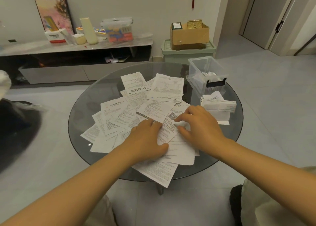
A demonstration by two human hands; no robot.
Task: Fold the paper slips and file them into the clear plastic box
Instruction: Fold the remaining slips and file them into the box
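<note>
**Caller:** Paper slips [136, 104] everywhere, fanned loose across the round glass table [82, 106], overlapping in a heap from the middle out to the near edge, one long sheet poking past the rim.

**Partner:** And both hands are in the thick of it?

**Caller:** Right on top of the pile. Left hand [147, 140] lies palm-down, fingers laid fairly flat over a printed slip [168, 129] with a QR code at its top, thumb stretched along the slip's near corner. Right hand [200, 126] sits just beside it, fingers curled, fingertips touching that same slip near the code, thumb tucked underneath toward the paper.

**Partner:** Is the right hand actually pinching it?

**Caller:** Can't tell; the finger ends blur into the paper.

**Partner:** Where's the clear plastic box [206, 71]?

**Caller:** Far right of the table, lid off, black latch facing us, some folded white slips standing inside. A stack of folded slips [218, 107] rests just in front of it, near the right hand but apart from it.
</note>
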